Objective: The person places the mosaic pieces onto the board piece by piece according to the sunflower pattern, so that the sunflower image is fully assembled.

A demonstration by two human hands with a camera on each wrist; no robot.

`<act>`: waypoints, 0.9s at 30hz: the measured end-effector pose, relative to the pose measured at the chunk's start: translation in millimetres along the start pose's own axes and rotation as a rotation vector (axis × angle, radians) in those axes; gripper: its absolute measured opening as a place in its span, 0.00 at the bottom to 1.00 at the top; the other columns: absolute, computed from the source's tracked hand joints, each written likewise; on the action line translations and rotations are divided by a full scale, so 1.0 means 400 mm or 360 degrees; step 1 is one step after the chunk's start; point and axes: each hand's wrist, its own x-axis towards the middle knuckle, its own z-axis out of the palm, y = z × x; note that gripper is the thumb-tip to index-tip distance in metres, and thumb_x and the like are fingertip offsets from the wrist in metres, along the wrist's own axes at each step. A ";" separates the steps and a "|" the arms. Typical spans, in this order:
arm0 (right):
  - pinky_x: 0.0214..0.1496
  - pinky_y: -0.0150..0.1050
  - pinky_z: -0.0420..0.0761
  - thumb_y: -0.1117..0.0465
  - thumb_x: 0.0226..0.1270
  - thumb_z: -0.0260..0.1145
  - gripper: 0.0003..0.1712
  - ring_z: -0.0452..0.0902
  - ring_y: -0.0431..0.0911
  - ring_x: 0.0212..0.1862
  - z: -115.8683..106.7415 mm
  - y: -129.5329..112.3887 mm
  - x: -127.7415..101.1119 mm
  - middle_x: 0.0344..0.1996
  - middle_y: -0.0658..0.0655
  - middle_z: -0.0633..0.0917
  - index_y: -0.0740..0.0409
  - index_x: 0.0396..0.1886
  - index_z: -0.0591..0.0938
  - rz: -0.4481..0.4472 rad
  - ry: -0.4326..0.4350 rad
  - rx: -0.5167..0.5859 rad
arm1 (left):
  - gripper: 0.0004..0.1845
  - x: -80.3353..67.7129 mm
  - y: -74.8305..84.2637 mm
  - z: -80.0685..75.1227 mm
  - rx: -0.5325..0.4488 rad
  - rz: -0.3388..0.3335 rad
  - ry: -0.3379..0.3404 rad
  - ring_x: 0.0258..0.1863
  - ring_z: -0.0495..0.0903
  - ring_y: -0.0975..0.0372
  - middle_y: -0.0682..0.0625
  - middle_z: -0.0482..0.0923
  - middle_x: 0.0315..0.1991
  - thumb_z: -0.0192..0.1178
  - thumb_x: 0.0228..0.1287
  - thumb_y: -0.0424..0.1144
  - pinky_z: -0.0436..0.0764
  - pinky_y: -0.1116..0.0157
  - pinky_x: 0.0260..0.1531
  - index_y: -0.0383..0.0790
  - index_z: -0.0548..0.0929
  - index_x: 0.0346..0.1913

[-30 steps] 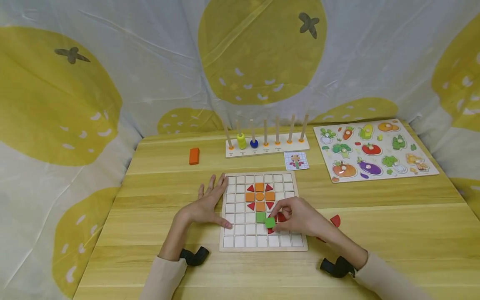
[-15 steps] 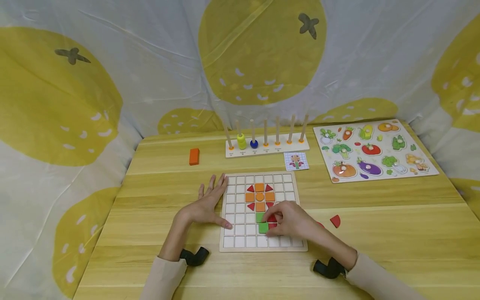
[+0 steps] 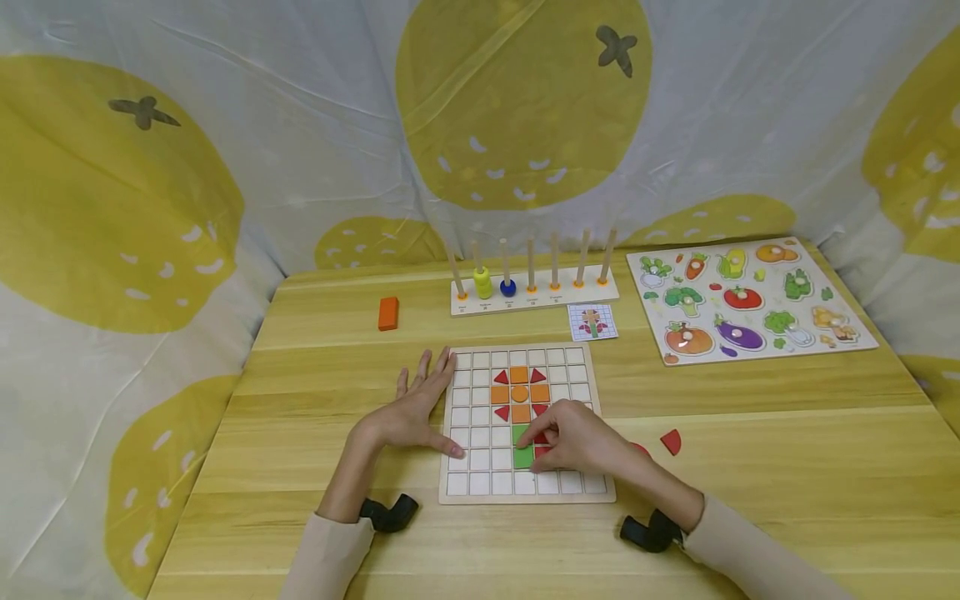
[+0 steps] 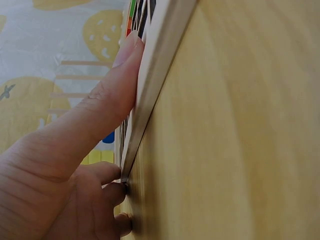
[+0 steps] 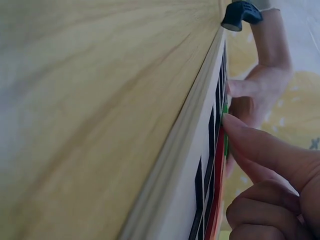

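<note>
A wooden grid board (image 3: 525,499) lies in front of me with orange, red and green tiles in its cells. My left hand (image 3: 408,417) spreads along the board's left side, its thumb (image 4: 112,95) on the edge and the other fingers near the far corner. Thumb and index finger of my right hand (image 3: 583,437) pinch the lower green square tile (image 3: 522,457), flat in the grid below another green one. That hand partly hides red tiles (image 3: 542,452) beside the green pair. In the right wrist view the thumb tip meets a green edge (image 5: 226,145).
Right of the board lies a red quarter-circle tile (image 3: 671,442); another shows partly behind the right wrist. Behind stand a pattern card (image 3: 592,322), a peg rack (image 3: 534,302) with yellow and blue beads, an orange block (image 3: 387,313) and a vegetable puzzle board (image 3: 750,304).
My right hand has moved left with the green square tile and lowered it into the cell under the first green tile. The left hand has stayed put.
</note>
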 end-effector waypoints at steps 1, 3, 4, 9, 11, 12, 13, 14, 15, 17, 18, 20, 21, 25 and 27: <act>0.26 0.27 0.61 0.66 0.50 0.84 0.11 0.61 0.35 0.23 0.001 0.000 0.001 0.16 0.43 0.67 0.52 0.34 0.93 0.0006 -0.0002 0.0002 | 0.78 0.000 0.000 0.000 -0.0001 0.0001 0.0001 0.82 0.15 0.44 0.45 0.20 0.85 0.83 0.46 0.55 0.20 0.34 0.75 0.39 0.31 0.84; 0.26 0.27 0.61 0.66 0.50 0.84 0.11 0.61 0.35 0.22 0.002 -0.001 0.003 0.16 0.44 0.68 0.51 0.33 0.93 0.0015 -0.0004 0.0015 | 0.78 0.000 0.000 0.000 0.0000 0.0002 0.0002 0.82 0.16 0.44 0.45 0.20 0.85 0.83 0.46 0.55 0.20 0.34 0.75 0.39 0.31 0.84; 0.26 0.27 0.61 0.66 0.50 0.84 0.11 0.61 0.35 0.22 0.002 -0.001 0.004 0.16 0.44 0.68 0.51 0.33 0.93 0.0016 -0.0003 0.0021 | 0.78 0.000 0.000 0.000 -0.0001 0.0002 0.0002 0.82 0.16 0.44 0.45 0.20 0.85 0.83 0.46 0.55 0.20 0.34 0.75 0.39 0.31 0.84; 0.25 0.27 0.60 0.66 0.49 0.84 0.11 0.61 0.35 0.23 0.005 -0.001 0.004 0.17 0.44 0.69 0.52 0.33 0.93 -0.0003 0.0006 0.0034 | 0.78 0.000 -0.001 0.001 -0.0002 0.0006 0.0002 0.82 0.16 0.44 0.45 0.21 0.85 0.83 0.46 0.55 0.20 0.34 0.75 0.39 0.31 0.84; 0.25 0.27 0.60 0.66 0.48 0.85 0.12 0.61 0.35 0.23 0.006 -0.001 0.004 0.17 0.44 0.69 0.52 0.34 0.93 -0.0006 0.0011 0.0030 | 0.78 0.001 -0.002 0.001 -0.0004 0.0008 0.0004 0.82 0.16 0.44 0.45 0.21 0.85 0.83 0.46 0.55 0.20 0.34 0.75 0.39 0.31 0.84; 0.25 0.27 0.60 0.66 0.49 0.84 0.12 0.61 0.35 0.24 0.007 -0.001 0.004 0.17 0.44 0.69 0.52 0.34 0.93 -0.0006 0.0014 0.0027 | 0.78 0.002 -0.002 0.001 -0.0005 0.0009 0.0004 0.82 0.16 0.44 0.45 0.21 0.85 0.83 0.46 0.55 0.20 0.34 0.75 0.39 0.31 0.84; 0.25 0.27 0.59 0.66 0.49 0.84 0.12 0.61 0.35 0.24 0.007 -0.001 0.004 0.17 0.44 0.69 0.52 0.34 0.93 -0.0005 0.0017 0.0023 | 0.78 0.002 -0.002 0.001 -0.0007 0.0009 0.0003 0.82 0.15 0.44 0.45 0.21 0.85 0.83 0.46 0.55 0.20 0.34 0.75 0.39 0.31 0.84; 0.25 0.27 0.59 0.66 0.49 0.84 0.12 0.61 0.36 0.23 0.007 -0.001 0.003 0.17 0.44 0.69 0.51 0.34 0.93 -0.0004 0.0018 0.0022 | 0.78 0.003 -0.003 0.001 -0.0007 0.0008 0.0004 0.82 0.15 0.44 0.45 0.21 0.85 0.83 0.46 0.55 0.20 0.34 0.75 0.39 0.31 0.84; 0.25 0.27 0.59 0.65 0.49 0.84 0.12 0.61 0.36 0.23 0.008 -0.001 0.003 0.17 0.44 0.69 0.51 0.34 0.93 -0.0003 0.0020 0.0019 | 0.78 0.003 -0.003 0.000 -0.0010 0.0007 0.0004 0.82 0.15 0.44 0.45 0.21 0.85 0.83 0.46 0.55 0.20 0.34 0.75 0.39 0.31 0.84; 0.25 0.27 0.59 0.65 0.50 0.84 0.11 0.61 0.35 0.23 0.008 0.000 0.004 0.17 0.44 0.68 0.51 0.35 0.93 -0.0004 0.0022 0.0016 | 0.78 0.003 -0.002 0.000 -0.0009 0.0003 0.0002 0.82 0.15 0.44 0.45 0.21 0.85 0.83 0.46 0.55 0.20 0.34 0.76 0.39 0.31 0.84; 0.25 0.27 0.59 0.65 0.50 0.84 0.11 0.60 0.35 0.22 0.008 0.000 0.004 0.16 0.44 0.68 0.51 0.35 0.93 -0.0006 0.0022 0.0015 | 0.78 0.003 -0.002 0.000 -0.0009 0.0003 0.0003 0.82 0.15 0.44 0.45 0.21 0.85 0.83 0.46 0.55 0.20 0.34 0.76 0.39 0.32 0.84; 0.25 0.27 0.59 0.65 0.50 0.84 0.11 0.60 0.35 0.22 0.008 -0.001 0.004 0.16 0.43 0.68 0.52 0.35 0.93 -0.0011 0.0020 0.0017 | 0.78 0.003 -0.002 0.000 -0.0012 0.0003 0.0003 0.82 0.15 0.44 0.45 0.21 0.85 0.83 0.46 0.55 0.20 0.34 0.75 0.39 0.32 0.84; 0.25 0.27 0.59 0.65 0.51 0.84 0.11 0.60 0.35 0.21 0.008 -0.002 0.003 0.16 0.43 0.67 0.52 0.35 0.93 -0.0012 0.0018 0.0020 | 0.78 0.003 -0.002 0.001 -0.0013 0.0004 0.0003 0.82 0.15 0.44 0.45 0.21 0.85 0.83 0.46 0.55 0.20 0.34 0.75 0.39 0.32 0.84; 0.24 0.27 0.59 0.64 0.54 0.82 0.10 0.57 0.36 0.20 -0.003 -0.006 -0.003 0.13 0.44 0.64 0.52 0.37 0.93 -0.0004 -0.0012 0.0094 | 0.78 0.002 -0.004 0.001 -0.0005 0.0008 0.0004 0.82 0.15 0.44 0.45 0.20 0.85 0.83 0.46 0.55 0.20 0.34 0.75 0.39 0.32 0.84; 0.24 0.27 0.58 0.62 0.57 0.81 0.09 0.56 0.36 0.19 -0.018 -0.002 -0.010 0.13 0.44 0.62 0.52 0.39 0.93 0.0005 -0.0024 0.0140 | 0.78 0.002 -0.004 0.002 0.0001 0.0008 0.0004 0.82 0.15 0.44 0.45 0.20 0.85 0.83 0.46 0.55 0.20 0.34 0.75 0.39 0.32 0.84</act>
